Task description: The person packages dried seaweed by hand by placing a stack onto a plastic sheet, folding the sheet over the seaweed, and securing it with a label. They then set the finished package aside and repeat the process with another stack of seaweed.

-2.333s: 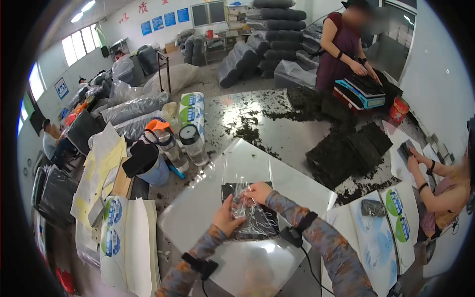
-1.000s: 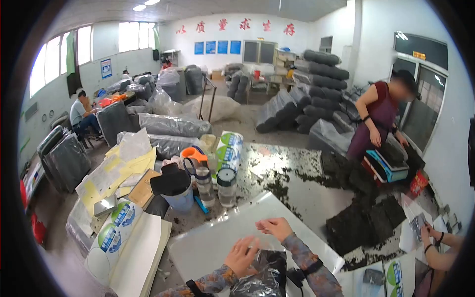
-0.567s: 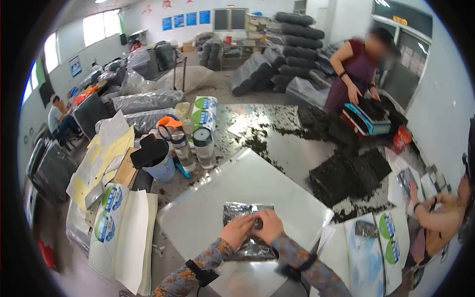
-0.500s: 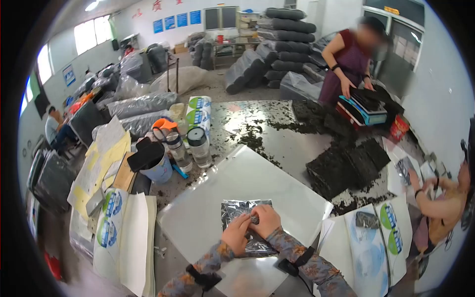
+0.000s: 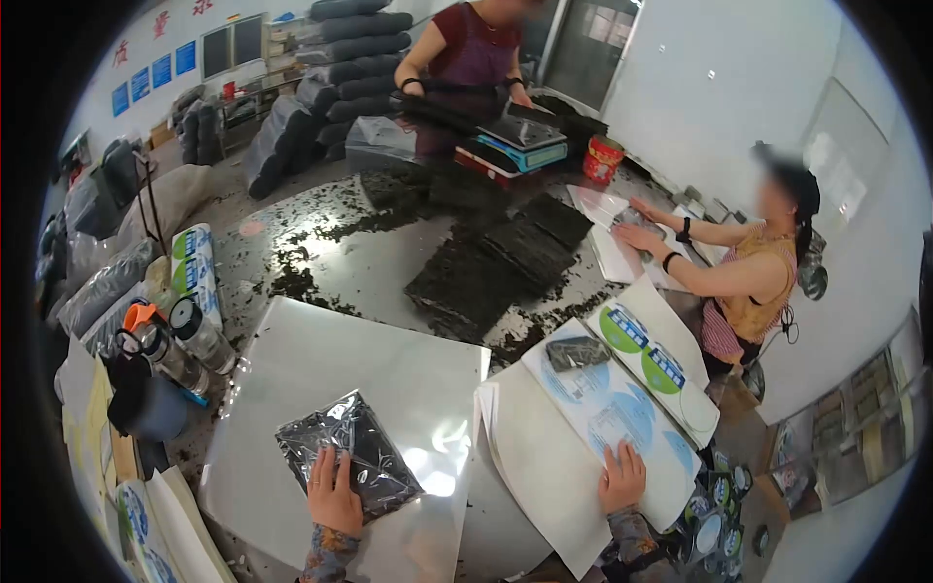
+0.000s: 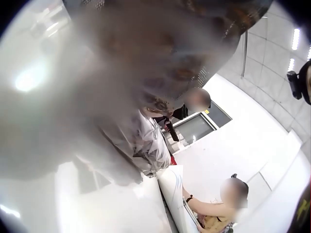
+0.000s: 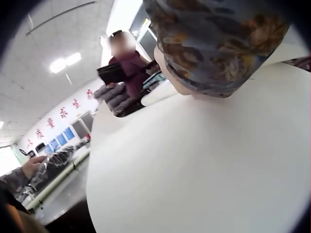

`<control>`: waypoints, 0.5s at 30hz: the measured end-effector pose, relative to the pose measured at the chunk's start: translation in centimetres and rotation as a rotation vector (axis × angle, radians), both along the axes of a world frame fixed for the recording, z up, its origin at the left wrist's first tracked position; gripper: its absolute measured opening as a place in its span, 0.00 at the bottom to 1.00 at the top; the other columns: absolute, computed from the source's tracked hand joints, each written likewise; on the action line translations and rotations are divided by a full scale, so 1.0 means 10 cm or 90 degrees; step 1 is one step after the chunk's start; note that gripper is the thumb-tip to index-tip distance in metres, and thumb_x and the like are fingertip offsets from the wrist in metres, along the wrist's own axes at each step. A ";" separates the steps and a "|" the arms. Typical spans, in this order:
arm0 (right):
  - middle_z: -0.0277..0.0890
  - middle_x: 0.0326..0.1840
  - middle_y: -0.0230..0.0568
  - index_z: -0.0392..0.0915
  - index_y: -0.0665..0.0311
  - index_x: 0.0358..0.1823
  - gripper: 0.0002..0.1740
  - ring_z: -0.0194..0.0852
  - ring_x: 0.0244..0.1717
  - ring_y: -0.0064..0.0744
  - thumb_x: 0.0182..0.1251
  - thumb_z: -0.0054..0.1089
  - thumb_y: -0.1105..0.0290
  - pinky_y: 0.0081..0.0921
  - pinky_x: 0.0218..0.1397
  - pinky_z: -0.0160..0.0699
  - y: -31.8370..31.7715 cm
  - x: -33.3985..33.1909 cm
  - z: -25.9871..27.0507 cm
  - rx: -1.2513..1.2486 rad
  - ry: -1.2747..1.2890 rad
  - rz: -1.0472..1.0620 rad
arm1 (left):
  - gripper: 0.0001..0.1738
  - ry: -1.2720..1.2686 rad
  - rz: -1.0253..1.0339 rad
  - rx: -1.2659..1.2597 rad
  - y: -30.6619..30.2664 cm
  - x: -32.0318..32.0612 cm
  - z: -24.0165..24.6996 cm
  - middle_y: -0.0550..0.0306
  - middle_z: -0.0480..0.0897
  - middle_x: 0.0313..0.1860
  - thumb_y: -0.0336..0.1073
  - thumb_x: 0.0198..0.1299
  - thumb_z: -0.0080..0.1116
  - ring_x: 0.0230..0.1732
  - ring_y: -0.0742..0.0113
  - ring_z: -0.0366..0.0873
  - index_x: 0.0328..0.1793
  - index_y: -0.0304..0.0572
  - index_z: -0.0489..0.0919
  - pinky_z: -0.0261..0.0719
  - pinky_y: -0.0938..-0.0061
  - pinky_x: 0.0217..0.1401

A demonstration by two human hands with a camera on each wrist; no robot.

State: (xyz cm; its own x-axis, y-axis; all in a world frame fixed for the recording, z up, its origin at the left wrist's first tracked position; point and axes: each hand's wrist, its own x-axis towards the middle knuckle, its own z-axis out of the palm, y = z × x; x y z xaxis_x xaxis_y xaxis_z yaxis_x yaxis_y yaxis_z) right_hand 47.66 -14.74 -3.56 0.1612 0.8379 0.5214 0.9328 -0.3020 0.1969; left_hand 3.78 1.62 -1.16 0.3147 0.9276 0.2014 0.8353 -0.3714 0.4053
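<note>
A flat black packet in shiny transparent plastic [image 5: 379, 476] lies on the pale glossy board [image 5: 292, 355] in the head view. My left hand [image 5: 335, 494] rests on the packet's near left part, fingers extended over the plastic. The right wrist view also catches this left hand [image 7: 33, 166] on the packet from the side. Off to the right, my right hand [image 5: 622, 478] lies fingers forward on the blue-printed white wrapper [image 5: 637, 413] over a stack of large white sheets [image 5: 530, 476]. A sleeve [image 7: 218, 48] hides most of the right hand in its own wrist view.
A small dark wrapped packet [image 5: 577, 354] lies on the printed wrapper. Dark crumbly slabs [image 5: 486, 282] and scattered bits cover the metal table beyond. Drinking bottles [image 5: 201, 335] stand at left. One person [image 5: 471, 49] works at the back, another [image 5: 758, 253] at right.
Both hands were together over the packet; my right hand has since left it and moved right onto the stack. My left hand stays on the packet. The head view has swung right.
</note>
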 end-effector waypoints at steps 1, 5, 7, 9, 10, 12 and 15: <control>0.75 0.60 0.45 0.80 0.57 0.54 0.22 0.75 0.57 0.48 0.55 0.61 0.70 0.39 0.57 0.75 0.01 0.01 -0.02 0.009 0.005 0.001 | 0.36 0.001 0.001 0.000 0.00 0.00 -0.01 0.40 0.63 0.72 0.23 0.46 0.47 0.76 0.42 0.55 0.69 0.35 0.69 0.52 0.50 0.77; 0.81 0.50 0.44 0.83 0.58 0.47 0.14 0.80 0.50 0.44 0.59 0.61 0.68 0.35 0.52 0.78 0.19 0.17 -0.07 0.066 0.139 0.036 | 0.36 0.007 -0.001 0.003 -0.01 0.00 -0.08 0.41 0.63 0.72 0.23 0.46 0.46 0.76 0.41 0.55 0.69 0.36 0.69 0.52 0.51 0.77; 0.83 0.42 0.43 0.85 0.59 0.41 0.10 0.83 0.44 0.41 0.59 0.63 0.67 0.33 0.48 0.80 0.28 0.29 0.03 0.091 0.357 0.002 | 0.36 0.001 0.003 0.009 0.03 0.00 -0.06 0.41 0.63 0.72 0.22 0.46 0.46 0.76 0.41 0.55 0.68 0.35 0.69 0.52 0.51 0.77; 0.85 0.35 0.43 0.85 0.61 0.35 0.08 0.84 0.37 0.36 0.59 0.65 0.66 0.31 0.43 0.81 0.33 0.42 0.22 0.087 0.671 -0.114 | 0.36 -0.006 0.007 0.008 0.01 0.02 -0.02 0.41 0.63 0.72 0.22 0.46 0.46 0.76 0.42 0.55 0.68 0.35 0.69 0.52 0.52 0.77; 0.85 0.34 0.42 0.86 0.60 0.34 0.07 0.84 0.34 0.34 0.58 0.66 0.66 0.30 0.40 0.80 0.37 0.67 0.20 0.019 0.674 -0.111 | 0.36 -0.008 0.009 0.012 0.00 0.03 -0.03 0.41 0.63 0.72 0.22 0.46 0.46 0.75 0.41 0.55 0.68 0.35 0.69 0.53 0.52 0.77; 0.84 0.27 0.39 0.85 0.62 0.32 0.09 0.81 0.29 0.28 0.57 0.68 0.64 0.28 0.36 0.78 0.53 1.48 0.12 -0.008 0.650 -0.124 | 0.35 -0.007 0.013 0.023 0.00 0.02 -0.02 0.41 0.64 0.71 0.22 0.46 0.47 0.75 0.41 0.56 0.67 0.36 0.71 0.54 0.52 0.76; 0.83 0.36 0.39 0.80 0.62 0.37 0.13 0.82 0.32 0.36 0.67 0.55 0.60 0.34 0.36 0.81 0.81 3.52 0.75 0.175 0.444 -0.180 | 0.35 -0.029 0.036 0.031 -0.01 0.07 -0.03 0.42 0.67 0.70 0.21 0.44 0.49 0.73 0.42 0.60 0.65 0.40 0.74 0.58 0.53 0.75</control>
